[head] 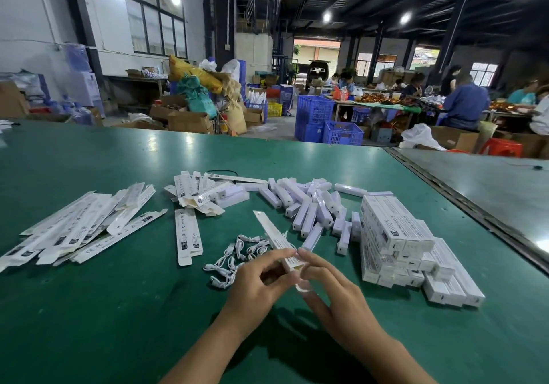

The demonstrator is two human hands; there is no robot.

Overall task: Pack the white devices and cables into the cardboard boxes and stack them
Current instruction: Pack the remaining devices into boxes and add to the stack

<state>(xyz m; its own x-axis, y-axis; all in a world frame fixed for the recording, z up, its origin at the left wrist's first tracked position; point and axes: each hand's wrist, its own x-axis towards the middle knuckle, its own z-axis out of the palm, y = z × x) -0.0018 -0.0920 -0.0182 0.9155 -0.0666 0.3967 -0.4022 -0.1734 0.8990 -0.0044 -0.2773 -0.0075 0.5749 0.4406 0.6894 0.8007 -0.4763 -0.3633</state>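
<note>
A long narrow box (277, 242) is pinched at its near, open end between the fingertips of the left hand (258, 282) and the right hand (329, 291); both sets of fingers are closed on that end, with the box slanting away from them up and to the left. A small white piece, perhaps a tuck flap or a cable end, is seen just under the right fingers (306, 257), though it is too blurred to be named with confidence. Whether a device is already inside cannot be told. Just left of the fingers a tangle of cables (237, 254) lies on the green table (118, 309); just beyond the fingers and to the right the loose devices (309, 208) are heaped. Well to the right the packed boxes are stacked (407, 244), and far to the left the flat, unfolded boxes (86, 227) are fanned out. For the step in hand, judged to be the closing of the near end, the box walls should be kept square by the left fingers while the flap is folded and tucked by the right, so that nothing is trapped in the seam. The contents should be pushed fully in first, and the flap pressed flush, since an unseated flap would likely make the stack sit unevenly.
</note>
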